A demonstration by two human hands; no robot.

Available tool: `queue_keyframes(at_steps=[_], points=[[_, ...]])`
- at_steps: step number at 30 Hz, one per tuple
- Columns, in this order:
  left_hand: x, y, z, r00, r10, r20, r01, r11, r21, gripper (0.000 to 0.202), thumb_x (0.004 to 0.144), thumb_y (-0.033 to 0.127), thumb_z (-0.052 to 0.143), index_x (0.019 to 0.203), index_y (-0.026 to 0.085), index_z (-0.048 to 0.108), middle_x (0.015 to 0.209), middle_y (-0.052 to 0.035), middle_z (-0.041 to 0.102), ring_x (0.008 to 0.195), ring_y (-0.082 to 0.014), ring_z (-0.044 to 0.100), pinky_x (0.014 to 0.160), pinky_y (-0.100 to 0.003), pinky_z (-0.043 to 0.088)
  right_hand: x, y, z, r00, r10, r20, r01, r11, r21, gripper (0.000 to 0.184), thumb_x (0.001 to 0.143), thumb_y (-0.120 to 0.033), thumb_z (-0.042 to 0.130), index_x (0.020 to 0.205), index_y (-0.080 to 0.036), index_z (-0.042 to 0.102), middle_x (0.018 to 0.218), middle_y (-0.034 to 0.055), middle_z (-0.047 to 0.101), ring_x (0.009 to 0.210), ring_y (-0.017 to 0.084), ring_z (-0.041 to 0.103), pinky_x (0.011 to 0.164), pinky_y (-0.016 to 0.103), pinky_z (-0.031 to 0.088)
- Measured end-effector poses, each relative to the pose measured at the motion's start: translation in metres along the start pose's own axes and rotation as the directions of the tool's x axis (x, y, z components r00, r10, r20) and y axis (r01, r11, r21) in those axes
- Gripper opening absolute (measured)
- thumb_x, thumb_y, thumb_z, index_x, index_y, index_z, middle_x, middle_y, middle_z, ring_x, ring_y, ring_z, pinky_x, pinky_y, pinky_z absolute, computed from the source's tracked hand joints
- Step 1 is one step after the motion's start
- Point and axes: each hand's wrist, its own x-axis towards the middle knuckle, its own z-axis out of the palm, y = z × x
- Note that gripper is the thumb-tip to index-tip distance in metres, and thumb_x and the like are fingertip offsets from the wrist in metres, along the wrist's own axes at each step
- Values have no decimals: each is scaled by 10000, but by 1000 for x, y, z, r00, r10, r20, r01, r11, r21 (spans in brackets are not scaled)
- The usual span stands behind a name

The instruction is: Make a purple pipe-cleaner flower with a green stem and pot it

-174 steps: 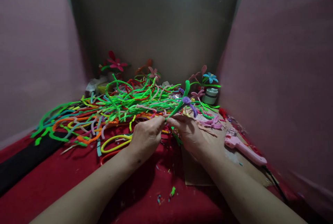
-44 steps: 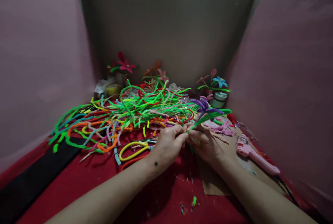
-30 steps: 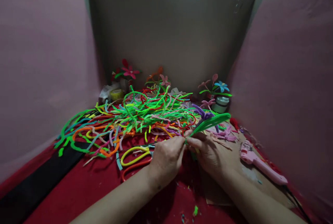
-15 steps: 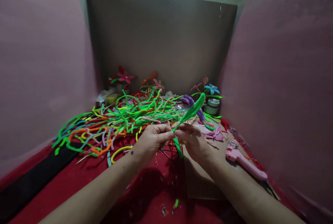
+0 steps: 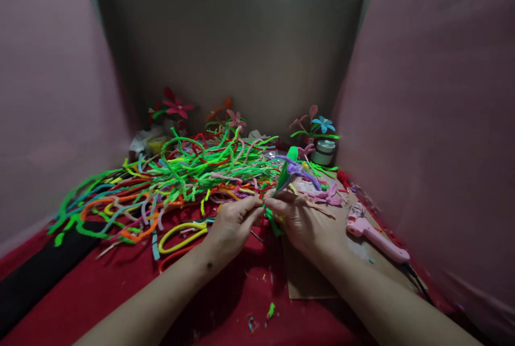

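My left hand (image 5: 237, 222) and my right hand (image 5: 300, 222) meet in front of the pile, thumbs and fingertips pinched together. Between them is a green pipe-cleaner leaf (image 5: 286, 170), its broad end pointing up and away from me. A green tail (image 5: 274, 224) hangs below the fingertips. The exact pinch point is partly covered by the fingers. Right behind the leaf lie purple pipe cleaners (image 5: 308, 174). Beyond my hands spreads a tangled heap of pipe cleaners (image 5: 205, 166), mostly green, with red, orange, pink and yellow strands.
A pink glue gun (image 5: 376, 237) rests on a cardboard sheet (image 5: 309, 279) at the right. Yellow-handled scissors (image 5: 181, 237) lie left of my hands. Pipe-cleaner flowers (image 5: 177, 107) and a small jar (image 5: 323, 151) stand at the back. Scraps (image 5: 271, 310) dot the red cloth (image 5: 225, 308).
The leaf has turned more upright and foreshortened, its tip shifting left. Both hands keep pinching close together. The view has tilted down slightly, and more of the yellow scissor handles shows.
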Motion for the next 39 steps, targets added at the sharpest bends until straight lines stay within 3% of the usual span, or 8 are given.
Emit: queue_keyframes(at_steps=[8,13,17,20,24,29,35,39], points=[[-3,0,5,987,-163,0,158,955,-250,210,771,276,572,611,141,558,535,38,460,495,-71,361,481,-199,275,-5,19,0,990,-97,101,81,984,157,81,706,-308,653,736,-237,679,720,-4,621,692,168,532,665,295,398],[-4,-4,5,925,-298,236,380,737,-560,162,769,295,613,762,138,571,491,68,419,386,-22,187,405,-186,128,4,39,-6,980,-56,193,15,978,210,172,736,-286,620,862,-199,697,727,5,616,648,127,506,598,244,386],[-5,-6,2,867,-240,437,488,588,-645,188,774,274,613,925,164,586,484,98,366,371,-11,99,409,-174,183,10,50,-14,963,37,267,-131,931,342,175,657,-248,678,816,-179,708,601,-16,574,563,101,481,545,218,360],[-4,-3,1,873,-236,426,459,691,-559,163,793,301,580,825,143,603,486,82,370,380,-21,124,405,-180,164,8,49,-14,966,-29,256,-70,927,368,140,659,-215,658,785,-181,710,607,-11,596,569,110,496,588,239,390],[-7,-2,4,986,-134,104,149,977,-156,222,816,280,527,641,150,570,572,15,497,493,-72,378,492,-192,287,5,45,-8,991,-38,128,2,963,270,85,688,-260,651,738,-219,705,668,-9,639,635,142,544,650,269,412],[-14,-11,10,990,109,-90,-83,963,257,148,816,243,501,735,189,613,670,-5,568,628,-130,497,646,-240,358,2,38,-4,998,-49,38,42,983,180,108,646,-338,700,683,-237,688,691,-6,655,710,188,581,724,323,434],[-7,-4,5,992,-112,-53,107,991,-79,180,779,238,528,621,159,561,554,30,472,534,-95,402,524,-208,313,-7,17,-5,989,-113,100,111,994,24,62,668,-297,689,722,-270,703,733,-22,662,823,204,574,751,310,429],[-4,-3,3,961,-258,96,275,887,-370,210,780,290,575,634,142,544,498,54,425,441,-52,307,436,-187,217,-6,18,-5,984,-84,154,83,996,18,132,752,-277,596,760,-206,707,683,-16,624,705,156,532,682,280,407]])
